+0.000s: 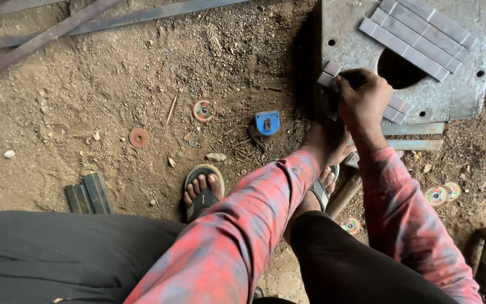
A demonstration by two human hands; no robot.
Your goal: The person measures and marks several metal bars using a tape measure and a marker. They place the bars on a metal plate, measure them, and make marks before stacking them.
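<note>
My right hand (pixel 364 98) is closed around a short stack of flat grey metal strips (pixel 397 108), which rests on a thick steel plate (pixel 451 95) with a round hole (pixel 397 70). The stack's left end (pixel 328 74) sticks out past my fingers. My left hand (pixel 326 141), in a red checked sleeve, reaches to the plate's near edge just below the right hand. Its fingers are hidden, so what they touch is unclear. More flat strips (pixel 417 34) lie side by side across the plate's far part.
On the dirt floor lie a blue tape measure (pixel 267 122), worn grinding discs (pixel 203 111) (pixel 139 137) (pixel 437 195), short flat bars (pixel 88 194) and long steel lengths (pixel 40 36). My sandalled foot (pixel 203 188) and a wooden handle (pixel 344 194) are close by.
</note>
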